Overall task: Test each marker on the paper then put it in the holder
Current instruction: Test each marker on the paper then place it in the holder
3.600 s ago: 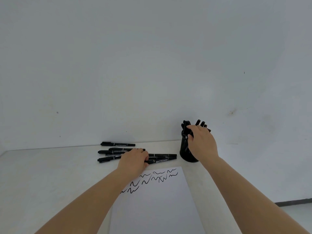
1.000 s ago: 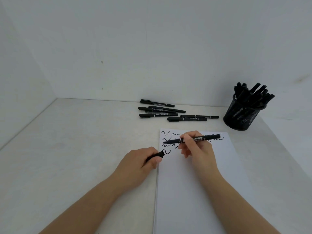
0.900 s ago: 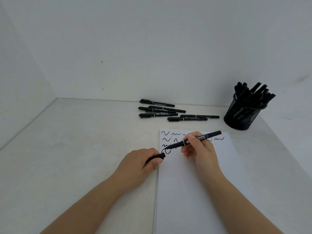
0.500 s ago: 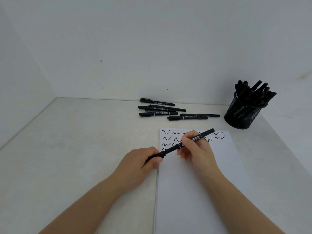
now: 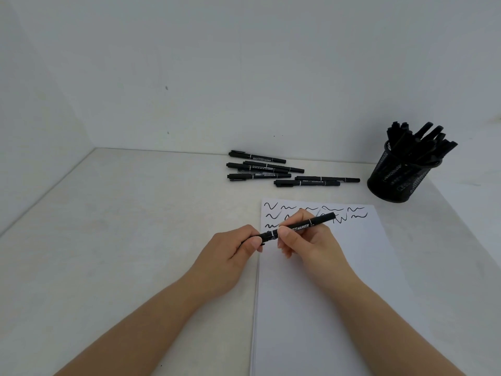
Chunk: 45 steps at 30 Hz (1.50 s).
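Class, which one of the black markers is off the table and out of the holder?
The marker held over the paper, gripped by both hands.

The held marker [image 5: 301,227] bears white lettering reading "MARKER", seemingly preceded by "TWIN". The rearmost loose marker [image 5: 257,157] shows similar print, too small to read surely.
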Available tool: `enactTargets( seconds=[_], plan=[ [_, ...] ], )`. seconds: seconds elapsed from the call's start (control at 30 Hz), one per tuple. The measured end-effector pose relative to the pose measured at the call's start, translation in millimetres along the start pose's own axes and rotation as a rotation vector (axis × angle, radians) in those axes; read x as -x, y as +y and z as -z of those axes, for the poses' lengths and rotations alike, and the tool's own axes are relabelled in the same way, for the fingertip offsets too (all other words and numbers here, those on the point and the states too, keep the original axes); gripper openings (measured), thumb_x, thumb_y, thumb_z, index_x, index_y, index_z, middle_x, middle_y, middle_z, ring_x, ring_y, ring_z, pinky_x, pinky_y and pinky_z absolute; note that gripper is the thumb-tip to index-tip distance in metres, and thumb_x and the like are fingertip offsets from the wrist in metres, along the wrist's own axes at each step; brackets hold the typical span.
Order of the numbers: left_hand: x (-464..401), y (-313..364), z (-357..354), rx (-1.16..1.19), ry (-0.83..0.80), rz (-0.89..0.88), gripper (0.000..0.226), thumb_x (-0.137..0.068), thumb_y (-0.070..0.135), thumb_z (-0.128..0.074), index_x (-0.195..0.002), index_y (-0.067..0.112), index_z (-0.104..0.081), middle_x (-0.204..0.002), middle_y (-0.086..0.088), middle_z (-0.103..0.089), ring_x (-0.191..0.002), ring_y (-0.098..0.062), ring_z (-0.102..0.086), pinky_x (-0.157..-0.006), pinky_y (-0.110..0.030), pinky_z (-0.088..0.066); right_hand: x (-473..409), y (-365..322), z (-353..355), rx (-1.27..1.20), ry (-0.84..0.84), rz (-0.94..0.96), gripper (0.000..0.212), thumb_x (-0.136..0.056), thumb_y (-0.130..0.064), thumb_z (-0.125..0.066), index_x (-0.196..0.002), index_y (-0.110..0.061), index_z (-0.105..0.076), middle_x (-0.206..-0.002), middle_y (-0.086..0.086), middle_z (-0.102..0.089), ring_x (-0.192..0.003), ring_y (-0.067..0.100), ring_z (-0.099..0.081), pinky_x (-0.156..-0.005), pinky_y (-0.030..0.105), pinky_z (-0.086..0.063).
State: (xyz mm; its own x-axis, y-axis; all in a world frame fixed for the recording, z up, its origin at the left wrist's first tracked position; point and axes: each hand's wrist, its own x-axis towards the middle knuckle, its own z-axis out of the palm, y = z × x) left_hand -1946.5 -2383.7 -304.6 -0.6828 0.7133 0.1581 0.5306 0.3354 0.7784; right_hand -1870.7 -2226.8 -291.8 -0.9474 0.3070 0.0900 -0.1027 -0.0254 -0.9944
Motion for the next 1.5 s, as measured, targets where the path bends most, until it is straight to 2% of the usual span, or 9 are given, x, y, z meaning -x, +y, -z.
enactTargets(
  seconds=[0.53, 0.9, 1.0, 1.07, 1.17, 1.27, 1.37, 1.43, 1.5],
  plan=[
    [-5, 3, 6, 0.335, -0.153, 0.099, 0.033, -0.085, 0.041, -0.037, -0.058, 0.035, -0.055, -0.052, 0.011, -0.036, -0.050, -0.007, -0.030, -0.047, -0.015, -0.023, 4, -5, -3, 0.061, -0.047, 0.075, 0.019, -0.084, 0.004, -0.057, -0.077, -0.012, -0.053, -0.054, -0.005, -0.060, -0.052, 0.006, -0.054, -0.055, 0.018, -0.045],
    [-6, 1, -4, 0.337, 0.081, 0.171, 0.020, -0.095, 0.027, -0.043, -0.076, 0.022, -0.049, -0.053, 0.014, -0.046, -0.049, -0.001, -0.040, -0.050, -0.007, -0.033, -5, -4, 9, 0.108, 0.292, 0.000, 0.009, -0.084, -0.015, -0.063, -0.078, -0.020, -0.060, -0.061, -0.011, -0.062, -0.054, 0.004, -0.054, -0.052, 0.014, -0.044],
    [-11, 1, -1, 0.258, 0.170, 0.208, 0.021, -0.094, 0.019, -0.046, -0.073, 0.023, -0.047, -0.056, 0.008, -0.044, -0.047, -0.002, -0.038, -0.048, -0.010, -0.033, -7, -7, 20, 0.444, 0.310, 0.040, 0.010, -0.082, -0.025, -0.065, -0.086, -0.032, -0.060, -0.081, -0.017, -0.063, -0.075, 0.000, -0.055, -0.066, 0.014, -0.042],
    [-17, 4, 2, 0.201, 0.215, 0.202, 0.024, -0.093, 0.021, -0.049, -0.070, 0.025, -0.047, -0.054, 0.008, -0.042, -0.045, -0.004, -0.034, -0.044, -0.014, -0.029, -7, -12, 25, 0.828, 0.304, 0.142, 0.021, -0.082, -0.027, -0.066, -0.102, -0.032, -0.063, -0.099, -0.014, -0.059, -0.093, 0.010, -0.049, -0.079, 0.021, -0.036],
    [-30, 18, 3, 0.126, 0.211, 0.126, 0.022, -0.092, 0.025, -0.050, -0.069, 0.025, -0.048, -0.050, 0.009, -0.043, -0.045, -0.006, -0.034, -0.045, -0.018, -0.028, -7, -24, 25, 1.137, 0.200, 0.476, 0.015, -0.076, -0.021, -0.074, -0.091, -0.021, -0.073, -0.086, -0.004, -0.066, -0.082, 0.025, -0.053, -0.072, 0.037, -0.045],
    [-46, 40, 0, -0.010, 0.157, 0.020, 0.018, -0.091, 0.029, -0.049, -0.073, 0.028, -0.048, -0.053, 0.010, -0.049, -0.048, -0.007, -0.040, -0.050, -0.024, -0.032, -7, -35, 29, 1.236, 0.078, 0.548, 0.012, -0.072, -0.019, -0.075, -0.083, -0.015, -0.072, -0.070, -0.002, -0.065, -0.068, 0.025, -0.054, -0.057, 0.037, -0.049],
    [-62, 64, -1, -0.145, 0.132, -0.121, 0.015, -0.092, 0.030, -0.048, -0.077, 0.033, -0.045, -0.056, 0.014, -0.052, -0.053, -0.004, -0.047, -0.054, -0.026, -0.034, -8, -44, 44, 1.256, 0.124, 0.519, 0.012, -0.072, -0.017, -0.076, -0.081, -0.013, -0.070, -0.067, -0.001, -0.063, -0.066, 0.024, -0.055, -0.056, 0.031, -0.047],
    [-72, 74, -3, -0.232, 0.127, -0.213, 0.004, -0.092, 0.032, -0.046, -0.096, 0.031, -0.048, -0.067, 0.012, -0.058, -0.064, -0.005, -0.053, -0.061, -0.028, -0.040, -9, -49, 59, 1.279, 0.174, 0.503, 0.011, -0.073, -0.015, -0.075, -0.080, -0.011, -0.068, -0.071, 0.001, -0.064, -0.070, 0.025, -0.057, -0.059, 0.031, -0.045],
    [-84, 78, -4, -0.272, 0.133, -0.276, 0.021, -0.092, 0.034, -0.045, -0.113, 0.031, -0.043, -0.076, 0.012, -0.059, -0.074, -0.008, -0.056, -0.065, -0.027, -0.042, -13, -56, 79, 1.260, 0.237, 0.448, 0.011, -0.078, -0.017, -0.070, -0.087, -0.011, -0.066, -0.078, 0.002, -0.065, -0.077, 0.025, -0.057, -0.066, 0.033, -0.045]
  ],
)
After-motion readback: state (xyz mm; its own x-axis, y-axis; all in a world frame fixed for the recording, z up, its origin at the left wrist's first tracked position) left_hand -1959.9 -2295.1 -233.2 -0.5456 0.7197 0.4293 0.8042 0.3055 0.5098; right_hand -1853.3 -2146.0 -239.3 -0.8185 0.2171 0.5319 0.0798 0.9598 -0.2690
